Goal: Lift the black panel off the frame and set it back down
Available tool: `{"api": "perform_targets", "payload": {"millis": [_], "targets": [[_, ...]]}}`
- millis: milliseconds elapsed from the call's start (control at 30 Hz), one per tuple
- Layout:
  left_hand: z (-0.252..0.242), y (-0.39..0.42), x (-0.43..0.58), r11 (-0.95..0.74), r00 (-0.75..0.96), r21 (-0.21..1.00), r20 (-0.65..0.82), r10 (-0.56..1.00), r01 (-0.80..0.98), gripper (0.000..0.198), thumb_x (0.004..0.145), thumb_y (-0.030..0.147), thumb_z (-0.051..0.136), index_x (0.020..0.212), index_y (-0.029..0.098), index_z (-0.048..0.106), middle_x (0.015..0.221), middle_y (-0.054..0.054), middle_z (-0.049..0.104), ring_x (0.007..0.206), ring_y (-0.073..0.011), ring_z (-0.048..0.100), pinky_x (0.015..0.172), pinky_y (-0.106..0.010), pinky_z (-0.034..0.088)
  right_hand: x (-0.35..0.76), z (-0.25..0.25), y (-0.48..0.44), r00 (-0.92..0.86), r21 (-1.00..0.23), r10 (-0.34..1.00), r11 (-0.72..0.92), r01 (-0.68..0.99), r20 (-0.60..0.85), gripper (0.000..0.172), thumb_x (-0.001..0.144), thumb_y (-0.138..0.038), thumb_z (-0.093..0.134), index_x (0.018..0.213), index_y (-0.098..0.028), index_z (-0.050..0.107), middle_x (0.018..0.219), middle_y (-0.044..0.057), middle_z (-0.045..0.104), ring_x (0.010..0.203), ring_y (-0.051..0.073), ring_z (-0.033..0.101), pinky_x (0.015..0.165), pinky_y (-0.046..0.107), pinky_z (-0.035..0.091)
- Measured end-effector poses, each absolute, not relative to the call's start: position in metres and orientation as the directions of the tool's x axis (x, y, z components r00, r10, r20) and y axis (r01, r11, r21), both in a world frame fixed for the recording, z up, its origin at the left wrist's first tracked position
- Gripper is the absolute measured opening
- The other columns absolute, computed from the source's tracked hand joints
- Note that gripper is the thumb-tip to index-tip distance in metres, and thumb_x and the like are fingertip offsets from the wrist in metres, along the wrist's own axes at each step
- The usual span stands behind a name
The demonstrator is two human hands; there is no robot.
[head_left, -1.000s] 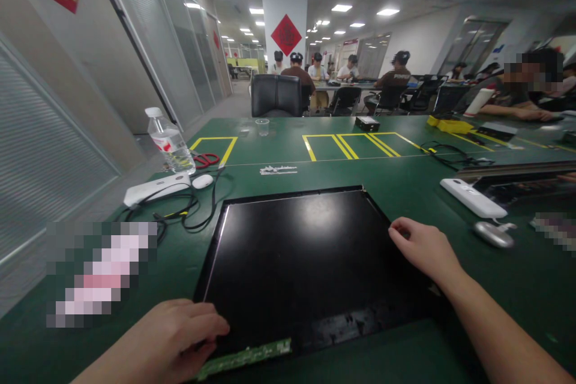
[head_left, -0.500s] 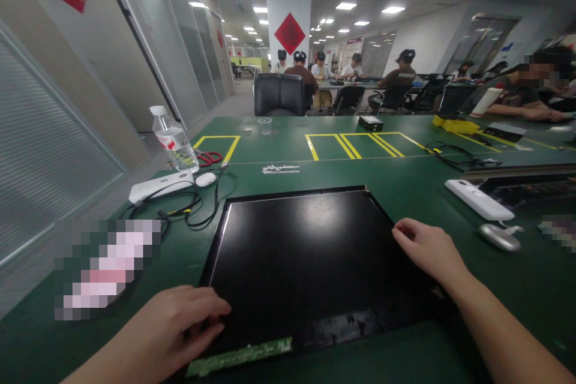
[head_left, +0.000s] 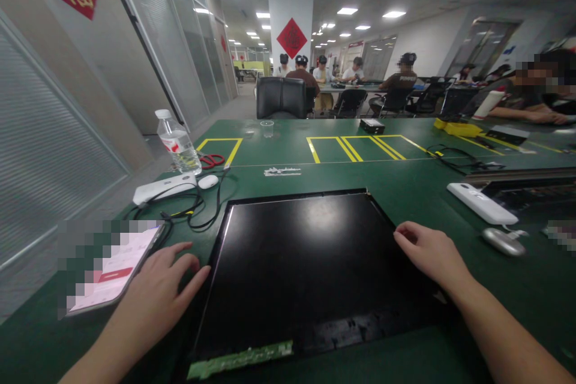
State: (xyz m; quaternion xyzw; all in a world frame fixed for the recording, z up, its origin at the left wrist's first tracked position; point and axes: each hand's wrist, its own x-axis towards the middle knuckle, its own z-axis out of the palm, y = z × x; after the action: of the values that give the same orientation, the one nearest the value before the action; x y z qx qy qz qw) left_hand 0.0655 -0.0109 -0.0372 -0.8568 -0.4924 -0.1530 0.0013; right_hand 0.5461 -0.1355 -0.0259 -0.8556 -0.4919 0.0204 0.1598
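A flat black display panel [head_left: 297, 258] in a thin dark frame lies on the green table before me. A narrow green circuit board [head_left: 243, 360] runs along its near left edge. My left hand [head_left: 164, 282] is at the panel's left side, fingers spread and holding nothing; its thumb tip is close to the frame, and whether it touches I cannot tell. At the right edge, my right hand [head_left: 427, 252] has its thumb and forefinger pinched on the frame, the other fingers curled behind. A phone [head_left: 119, 270] with a lit screen, partly blurred out, lies left of my left hand.
Behind the phone are a white power bank [head_left: 166, 188], black cables [head_left: 198, 210], a water bottle [head_left: 180, 147] and red scissors [head_left: 212, 161]. Another white device [head_left: 481, 203] and a silver mouse-shaped object [head_left: 503, 242] lie at right. A clear cup [head_left: 267, 128] stands farther back. People sit beyond.
My left hand has moved left and away from me, off the panel's near left corner, and its fingers have spread. My right hand has stayed at the right edge.
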Motion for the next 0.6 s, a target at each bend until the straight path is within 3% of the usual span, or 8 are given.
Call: {"api": "perform_targets", "payload": {"millis": [300, 600], "targets": [[-0.045, -0.014, 0.073, -0.475, 0.443, 0.202, 0.187, 0.877, 0.856, 0.041, 0.085, 0.058, 0.046, 0.072, 0.023, 0.064, 0.114, -0.021, 0.068, 0.112, -0.0398, 0.062, 0.093, -0.056, 0.05, 0.552, -0.023, -0.138, 0.56, -0.471, 0.804, -0.422, 0.775, 0.201, 0.024, 0.083, -0.04, 0.049, 0.078, -0.027, 0.069, 0.072, 0.0, 0.072, 0.071, 0.02, 0.067, 0.064, 0.03, 0.045], [-0.047, -0.016, 0.073, -0.474, 0.45, 0.223, 0.15, 0.88, 0.852, 0.037, 0.087, 0.044, 0.044, 0.077, 0.019, 0.07, 0.122, -0.026, 0.064, 0.114, -0.043, 0.06, 0.094, -0.06, 0.047, 0.568, -0.038, -0.134, 0.52, -0.376, 0.842, -0.44, 0.816, 0.142, 0.023, 0.079, -0.037, 0.053, 0.086, -0.024, 0.07, 0.078, 0.002, 0.069, 0.07, 0.019, 0.063, 0.063, 0.029, 0.044]]}}
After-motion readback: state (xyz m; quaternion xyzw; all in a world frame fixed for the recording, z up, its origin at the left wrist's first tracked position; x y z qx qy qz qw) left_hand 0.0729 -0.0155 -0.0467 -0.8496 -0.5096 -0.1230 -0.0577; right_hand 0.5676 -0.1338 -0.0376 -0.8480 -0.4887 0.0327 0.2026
